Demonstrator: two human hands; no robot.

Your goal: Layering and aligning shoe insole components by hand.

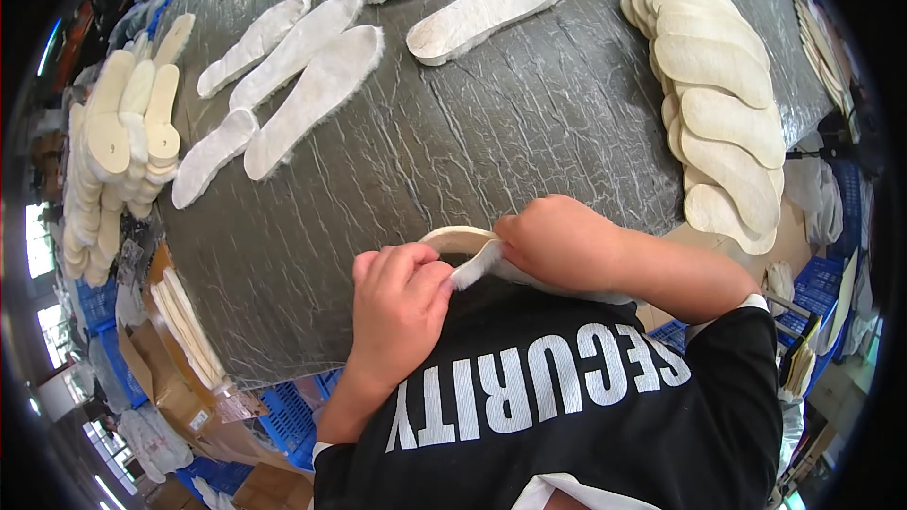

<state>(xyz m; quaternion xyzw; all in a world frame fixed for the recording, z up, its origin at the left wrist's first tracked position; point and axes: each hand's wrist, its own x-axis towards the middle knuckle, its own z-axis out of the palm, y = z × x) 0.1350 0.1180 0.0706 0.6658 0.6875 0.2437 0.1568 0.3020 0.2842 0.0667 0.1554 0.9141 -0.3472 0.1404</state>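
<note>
My left hand (402, 307) and my right hand (557, 241) both grip one cream insole (460, 238) with a white fleecy lining, held against my chest at the near edge of the grey wrinkled table (453, 142). My left thumb and fingers pinch the fleece edge. My right hand is closed over the insole's other end. Most of the insole is hidden behind my hands and my black shirt.
White fleecy liners (312, 85) lie on the table's left and two more liners (491, 0) at the top. A fanned row of cream insoles (723, 104) runs down the right edge. Stacked insoles (123, 132) stand left. Cardboard boxes and blue crates (283, 416) sit below.
</note>
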